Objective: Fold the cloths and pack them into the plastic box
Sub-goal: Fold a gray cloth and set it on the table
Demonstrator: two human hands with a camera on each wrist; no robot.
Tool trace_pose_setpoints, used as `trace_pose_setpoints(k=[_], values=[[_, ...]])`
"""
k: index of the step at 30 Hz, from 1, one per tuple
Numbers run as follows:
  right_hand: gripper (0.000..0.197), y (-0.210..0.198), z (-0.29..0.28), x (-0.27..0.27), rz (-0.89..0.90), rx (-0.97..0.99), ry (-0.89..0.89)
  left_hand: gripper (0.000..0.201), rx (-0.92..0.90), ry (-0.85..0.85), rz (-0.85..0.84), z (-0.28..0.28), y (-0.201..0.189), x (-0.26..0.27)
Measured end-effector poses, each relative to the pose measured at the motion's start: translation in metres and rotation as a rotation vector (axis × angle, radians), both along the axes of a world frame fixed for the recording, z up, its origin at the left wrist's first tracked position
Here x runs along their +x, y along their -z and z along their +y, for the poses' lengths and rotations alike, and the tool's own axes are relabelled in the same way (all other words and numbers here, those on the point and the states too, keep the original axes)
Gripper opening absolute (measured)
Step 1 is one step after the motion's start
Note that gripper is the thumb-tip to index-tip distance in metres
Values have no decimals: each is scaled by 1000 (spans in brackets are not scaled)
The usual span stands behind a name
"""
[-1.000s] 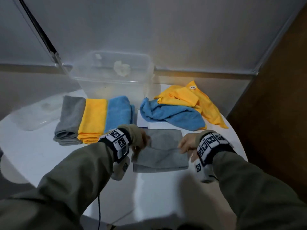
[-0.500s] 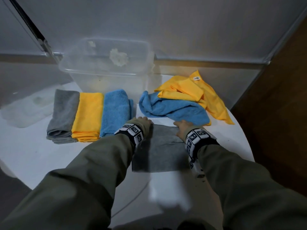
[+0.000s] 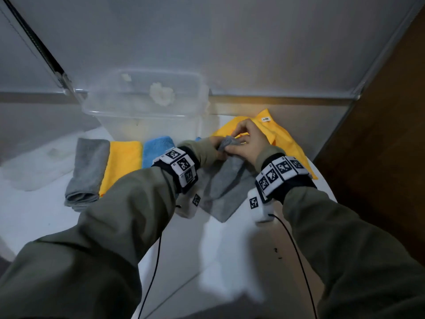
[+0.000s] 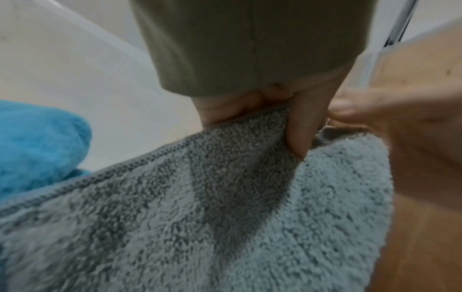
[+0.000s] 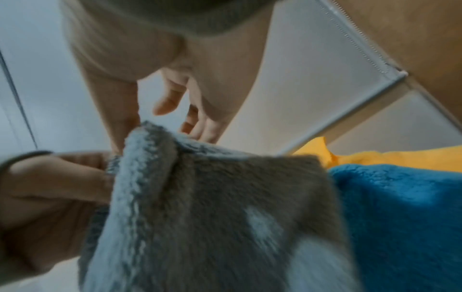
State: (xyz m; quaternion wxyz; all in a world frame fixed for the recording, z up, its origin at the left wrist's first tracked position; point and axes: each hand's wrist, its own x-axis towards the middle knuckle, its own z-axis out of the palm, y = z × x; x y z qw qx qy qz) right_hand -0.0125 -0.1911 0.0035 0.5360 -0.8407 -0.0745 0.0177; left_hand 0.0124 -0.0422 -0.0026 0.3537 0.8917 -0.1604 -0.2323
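A grey cloth [image 3: 222,187] hangs lifted off the white table, bunched at its top. My left hand [image 3: 215,147] grips that top edge; in the left wrist view its fingers [image 4: 298,130] pinch the grey cloth [image 4: 225,207]. My right hand [image 3: 240,139] pinches the same corner from the right, its thumb [image 5: 120,110] against the grey cloth [image 5: 212,207]. The clear plastic box [image 3: 110,111] stands open behind. Folded grey [image 3: 88,166], yellow [image 3: 123,162] and blue [image 3: 158,150] cloths lie in a row in front of it.
A loose yellow cloth [image 3: 284,139] lies at the back right, and a loose blue cloth [image 5: 400,207] lies under the hands. A clear lid [image 3: 34,166] lies at the left. The round table's edge [image 3: 326,180] is close on the right, beside a brown wall.
The grey cloth lay flat on the table with my hands at its far edge. Both hands have now come together and lifted it, so it hangs bunched.
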Motion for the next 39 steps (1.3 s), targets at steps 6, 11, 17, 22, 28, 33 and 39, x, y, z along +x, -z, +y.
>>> trace_pose_setpoints(k=[6, 11, 17, 22, 28, 33, 39], values=[[32, -1, -23, -11, -134, -154, 4, 48, -485, -312, -84, 26, -53, -8], [46, -15, -23, -15, -64, -271, -4, 17, -593, -415, -102, 44, -75, -16], [25, -37, -25, -14, -11, -348, 65, 18, -579, -540, -146, 70, -83, -18], [36, -61, -14, -15, 98, -28, 93, 34, -540, -623, -119, 71, -67, -24], [35, -77, 21, -18, 119, -145, 310, 29, -350, -725, -170, 62, -55, -39], [34, -99, 60, -28, 112, -11, 269, 27, -195, -697, -322, 50, -62, -51], [38, -118, 98, -38, 213, 443, 63, 27, -585, -730, -317, 59, -72, -62]])
